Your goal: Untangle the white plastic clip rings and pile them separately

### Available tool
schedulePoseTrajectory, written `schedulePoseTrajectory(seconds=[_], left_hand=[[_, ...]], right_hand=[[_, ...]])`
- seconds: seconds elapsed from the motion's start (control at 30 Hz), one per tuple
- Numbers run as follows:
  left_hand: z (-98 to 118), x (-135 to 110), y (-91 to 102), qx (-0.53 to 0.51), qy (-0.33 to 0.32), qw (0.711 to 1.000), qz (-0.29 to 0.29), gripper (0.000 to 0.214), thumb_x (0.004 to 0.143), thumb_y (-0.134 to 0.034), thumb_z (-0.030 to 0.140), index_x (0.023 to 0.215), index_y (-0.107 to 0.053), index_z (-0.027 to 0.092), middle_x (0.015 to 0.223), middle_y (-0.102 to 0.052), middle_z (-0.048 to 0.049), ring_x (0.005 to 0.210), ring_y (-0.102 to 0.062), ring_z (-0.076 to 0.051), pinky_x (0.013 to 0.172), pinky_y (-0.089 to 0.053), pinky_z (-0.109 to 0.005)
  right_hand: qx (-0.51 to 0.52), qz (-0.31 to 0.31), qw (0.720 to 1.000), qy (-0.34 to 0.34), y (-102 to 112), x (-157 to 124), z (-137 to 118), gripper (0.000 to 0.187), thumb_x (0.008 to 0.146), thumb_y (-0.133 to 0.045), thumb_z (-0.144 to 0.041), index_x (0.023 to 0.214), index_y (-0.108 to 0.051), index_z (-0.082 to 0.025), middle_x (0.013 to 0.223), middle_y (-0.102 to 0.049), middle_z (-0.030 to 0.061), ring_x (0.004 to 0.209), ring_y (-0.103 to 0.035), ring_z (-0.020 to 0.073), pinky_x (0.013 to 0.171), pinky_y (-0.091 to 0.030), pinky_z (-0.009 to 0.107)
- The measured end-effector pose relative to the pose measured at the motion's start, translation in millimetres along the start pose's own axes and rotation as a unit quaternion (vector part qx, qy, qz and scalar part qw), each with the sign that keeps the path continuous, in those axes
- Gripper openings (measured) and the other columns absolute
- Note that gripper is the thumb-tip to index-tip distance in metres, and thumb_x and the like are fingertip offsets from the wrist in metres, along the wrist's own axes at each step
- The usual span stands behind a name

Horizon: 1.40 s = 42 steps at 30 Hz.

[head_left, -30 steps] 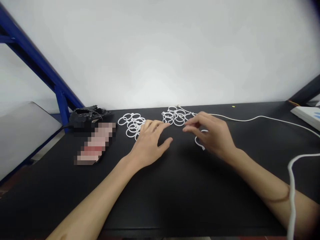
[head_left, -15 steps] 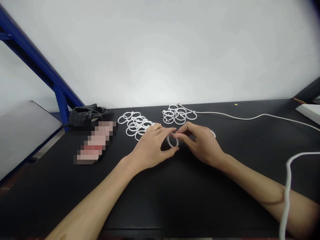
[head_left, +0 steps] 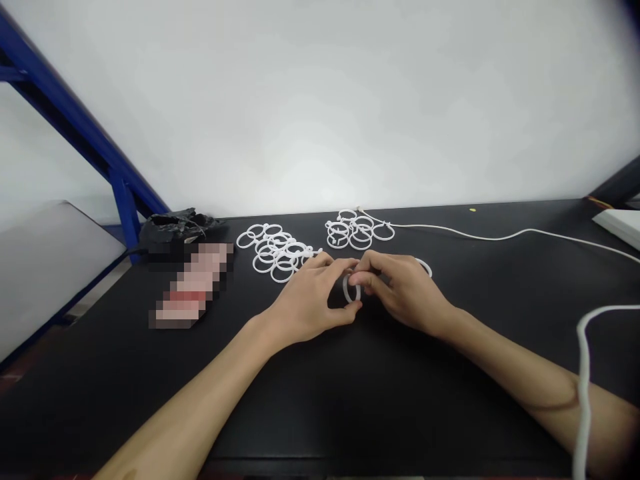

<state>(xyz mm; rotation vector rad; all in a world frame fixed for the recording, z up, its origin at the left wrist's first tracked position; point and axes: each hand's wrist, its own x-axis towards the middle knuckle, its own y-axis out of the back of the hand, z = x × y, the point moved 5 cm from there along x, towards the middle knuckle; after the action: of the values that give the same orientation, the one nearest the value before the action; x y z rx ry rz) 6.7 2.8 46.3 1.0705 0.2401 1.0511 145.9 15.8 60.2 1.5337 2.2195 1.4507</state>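
Note:
Between my two hands a white plastic ring [head_left: 346,291], much like a curtain ring, is held upright above the black tabletop. My left hand [head_left: 307,301] closes on it from the left, thumb low and fingers at the top. At the ring's upper right, my right hand [head_left: 405,290] pinches with thumb and forefinger; its fingertips hide that part of the ring. Beyond my left hand lies a pile of white rings [head_left: 283,251] with small eyelets. A second, smaller cluster of rings [head_left: 350,230] lies farther back. Another ring [head_left: 425,265] shows partly behind my right hand.
A thin white cable [head_left: 475,237] runs across the back right of the table [head_left: 320,400]. A thicker white cord [head_left: 583,373] hangs in front of my right forearm. Crumpled black plastic [head_left: 173,227] and a pixelated object [head_left: 195,280] lie at left, by a blue frame [head_left: 123,200].
Both hands have shifted slightly, the held ring moving a little right and down and turning more edge-on. My right fingertips now cover more of its upper right side.

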Motion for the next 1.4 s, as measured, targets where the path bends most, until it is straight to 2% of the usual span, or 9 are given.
schedulePoseTrajectory(seconds=[0.1, 0.2, 0.37, 0.53, 0.73, 0.87, 1.07, 1.2, 1.4], left_hand=[[-0.7, 0.2, 1.5, 0.008, 0.004, 1.0, 0.009, 0.04, 0.082, -0.063, 0.028, 0.12, -0.053, 0.023, 0.101, -0.064, -0.0034, 0.098, -0.055, -0.022, 0.088, -0.049, -0.038], [-4.2, 0.8, 6.1, 0.037, 0.01, 0.998, 0.046, 0.037, 0.082, -0.062, 0.026, 0.117, -0.053, 0.022, 0.106, -0.063, -0.0043, 0.101, -0.054, -0.022, 0.089, -0.049, -0.039], [-23.9, -0.3, 21.1, 0.154, 0.086, 0.971, 0.163, 0.033, 0.086, -0.053, 0.022, 0.119, -0.053, 0.017, 0.116, -0.062, -0.0089, 0.108, -0.052, -0.027, 0.095, -0.045, -0.045], [-45.9, -5.1, 25.9, 0.251, 0.175, 0.935, 0.179, 0.043, 0.085, -0.048, 0.019, 0.128, -0.053, 0.014, 0.123, -0.058, -0.0166, 0.115, -0.048, -0.036, 0.092, -0.043, -0.054], [-41.3, -3.8, 23.8, 0.23, 0.152, 0.944, 0.18, 0.044, 0.087, -0.045, 0.017, 0.13, -0.053, 0.017, 0.128, -0.056, -0.0139, 0.118, -0.045, -0.035, 0.095, -0.039, -0.054], [-31.4, -0.4, 20.7, 0.189, 0.106, 0.962, 0.167, 0.034, 0.091, -0.046, 0.019, 0.123, -0.057, 0.02, 0.121, -0.061, -0.0084, 0.113, -0.046, -0.03, 0.097, -0.038, -0.049], [-21.7, 1.5, 17.4, 0.134, 0.052, 0.978, 0.152, 0.019, 0.095, -0.051, 0.033, 0.1, -0.065, 0.021, 0.099, -0.069, -0.0032, 0.101, -0.049, -0.025, 0.094, -0.04, -0.045], [-18.1, 1.8, 13.6, 0.073, 0.026, 0.988, 0.13, 0.013, 0.093, -0.052, 0.023, 0.101, -0.063, 0.021, 0.09, -0.068, -0.0018, 0.092, -0.052, -0.021, 0.085, -0.046, -0.039], [-14.3, 1.0, 11.4, 0.058, -0.009, 0.992, 0.113, 0.017, 0.095, -0.048, 0.016, 0.098, -0.063, 0.021, 0.079, -0.065, -0.001, 0.084, -0.05, -0.019, 0.075, -0.046, -0.034]], right_hand=[[0.01, 0.005, 1.0, -0.028, -0.2, -0.8, 0.1, 0.026, 0.093, -0.056, -0.033, 0.07, -0.056, -0.02, 0.06, -0.062, -0.0038, 0.051, -0.052, 0.0093, 0.053, -0.039, 0.022], [-0.006, 0.029, 0.999, -0.036, 2.5, -0.9, 4.0, 0.019, 0.094, -0.055, -0.035, 0.083, -0.063, -0.022, 0.07, -0.067, -0.0024, 0.058, -0.057, 0.0112, 0.058, -0.044, 0.023], [-0.176, 0.087, 0.98, -0.018, 11.1, 2.7, 22.8, 0.028, 0.093, -0.055, -0.036, 0.113, -0.063, -0.018, 0.099, -0.069, 0.0097, 0.096, -0.06, 0.025, 0.086, -0.049, 0.04], [-0.27, -0.005, 0.963, 0.024, 1.1, 4.6, 41.7, 0.035, 0.094, -0.052, -0.032, 0.124, -0.061, -0.018, 0.129, -0.061, 0.0127, 0.123, -0.046, 0.0332, 0.099, -0.042, 0.052], [-0.268, -0.056, 0.962, 0.001, -1.0, 6.0, 46.8, 0.012, 0.091, -0.055, -0.021, 0.096, -0.064, -0.016, 0.101, -0.068, 0.0106, 0.096, -0.053, 0.027, 0.085, -0.047, 0.044], [-0.254, -0.07, 0.965, 0.014, -0.5, 7.3, 38.4, 0.011, 0.092, -0.052, -0.018, 0.086, -0.061, -0.017, 0.088, -0.065, 0.0081, 0.082, -0.052, 0.0232, 0.078, -0.047, 0.039], [-0.166, -0.03, 0.979, 0.114, -1.8, 2.9, 9.7, 0.008, 0.094, -0.05, -0.02, 0.092, -0.057, -0.018, 0.091, -0.062, 0.0074, 0.084, -0.057, 0.0197, 0.074, -0.049, 0.032], [-0.123, -0.037, 0.98, 0.154, -7.8, -3.8, -1.8, 0.008, 0.095, -0.049, -0.021, 0.096, -0.057, -0.019, 0.095, -0.062, 0.007, 0.088, -0.059, 0.0185, 0.076, -0.051, 0.031], [-0.121, 0.032, 0.985, 0.118, -2.5, -6.9, -10.5, 0.02, 0.095, -0.052, -0.029, 0.111, -0.059, -0.019, 0.105, -0.057, 0.0075, 0.072, -0.057, 0.0124, 0.059, -0.05, 0.026]])
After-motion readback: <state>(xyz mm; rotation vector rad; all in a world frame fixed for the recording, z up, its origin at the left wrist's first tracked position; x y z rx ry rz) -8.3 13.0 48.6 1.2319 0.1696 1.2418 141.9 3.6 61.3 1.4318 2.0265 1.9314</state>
